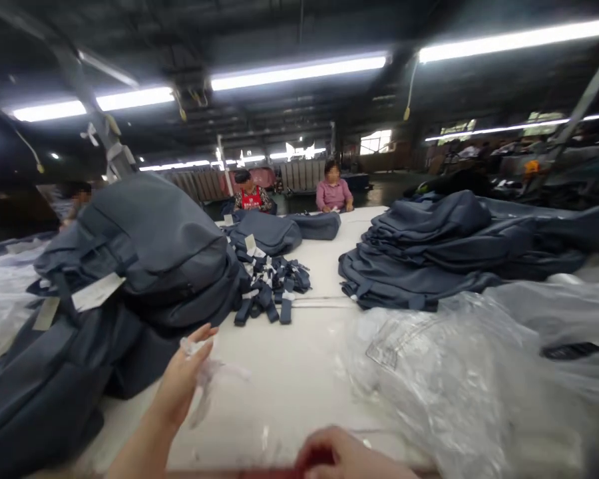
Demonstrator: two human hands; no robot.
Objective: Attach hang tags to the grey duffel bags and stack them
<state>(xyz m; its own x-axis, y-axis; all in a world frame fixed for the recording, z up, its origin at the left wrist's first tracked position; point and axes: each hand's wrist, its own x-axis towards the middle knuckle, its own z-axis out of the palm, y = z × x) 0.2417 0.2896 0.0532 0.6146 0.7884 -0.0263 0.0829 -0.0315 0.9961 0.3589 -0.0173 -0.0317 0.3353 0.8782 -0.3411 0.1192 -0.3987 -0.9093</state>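
Observation:
My left hand (pixel 182 376) reaches over the white table (pixel 289 372), its fingers pinched on a small crumpled piece of clear plastic (pixel 207 376). It hovers just beside a tall heap of dark grey-blue backpacks (pixel 130 279) with paper tags. My right hand (pixel 347 459) sits at the bottom edge, blurred, fingers curled closed; whatever it holds is hidden, though something red shows under it. A big pile of clear plastic bags (pixel 454 379) lies to the right of both hands.
A clump of dark straps with white tags (pixel 272 286) lies mid-table. A flat stack of grey-blue bags (pixel 429 259) fills the right side. More bags (pixel 279 229) rest at the far end, where two seated people (pixel 333 189) work.

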